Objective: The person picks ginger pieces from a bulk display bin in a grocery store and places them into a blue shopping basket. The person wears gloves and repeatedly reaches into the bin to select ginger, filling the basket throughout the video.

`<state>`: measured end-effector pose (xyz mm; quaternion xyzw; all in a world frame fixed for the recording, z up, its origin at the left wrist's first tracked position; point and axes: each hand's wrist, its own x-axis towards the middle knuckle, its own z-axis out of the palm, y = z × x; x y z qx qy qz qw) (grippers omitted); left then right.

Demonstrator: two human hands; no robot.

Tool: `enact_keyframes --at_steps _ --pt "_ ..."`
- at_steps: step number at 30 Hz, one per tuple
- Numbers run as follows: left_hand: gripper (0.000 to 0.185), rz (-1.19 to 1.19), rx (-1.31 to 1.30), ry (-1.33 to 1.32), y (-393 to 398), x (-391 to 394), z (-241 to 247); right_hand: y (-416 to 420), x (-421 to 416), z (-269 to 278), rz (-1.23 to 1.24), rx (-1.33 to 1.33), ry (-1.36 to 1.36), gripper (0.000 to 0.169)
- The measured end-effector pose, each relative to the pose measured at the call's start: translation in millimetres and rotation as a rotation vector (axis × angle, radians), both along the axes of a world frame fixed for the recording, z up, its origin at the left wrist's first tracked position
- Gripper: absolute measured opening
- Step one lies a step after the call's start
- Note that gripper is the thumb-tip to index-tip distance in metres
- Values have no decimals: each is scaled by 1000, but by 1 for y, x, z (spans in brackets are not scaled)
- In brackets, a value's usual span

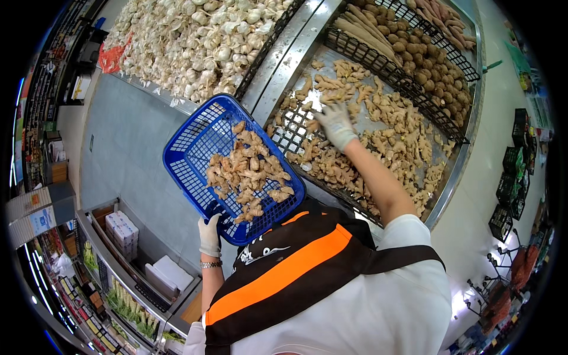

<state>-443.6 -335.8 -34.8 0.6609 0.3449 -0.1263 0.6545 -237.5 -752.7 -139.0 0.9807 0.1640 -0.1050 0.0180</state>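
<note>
My left hand [210,234], in a pale work glove, grips the near left edge of a blue plastic basket [175,146]. Knobbly ginger roots [248,164] lie heaped on the basket's mesh floor, mostly toward its right side. Reaching out over the display bin, my gloved right hand [336,124] is back-up among loose ginger [390,106]. One small ginger piece [313,126] shows beside its fingertips. The undersides of those fingers are hidden, so whether they grasp a root is unclear. Black plastic grating [290,133] shows through between the roots there.
A broad heap of garlic bulbs [199,44] fills the display beyond the basket. Metal dividers [284,57] separate it from the ginger. Black mesh partitions [395,80] stand before round brown tubers [426,57] and long roots [366,35]. At lower left is a counter holding white boxes [122,230].
</note>
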Motion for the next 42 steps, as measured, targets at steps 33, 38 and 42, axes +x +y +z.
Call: enact_keyframes --at_steps 33,38,42 --pt "25 -5 205 -30 2 15 12 -90 -25 -12 -155 141 -19 59" --pt "28 4 152 -68 0 22 18 -60 -19 -5 -236 332 -154 59" --pt "30 -18 94 -70 -8 33 29 -10 32 -8 -167 454 -110 67"
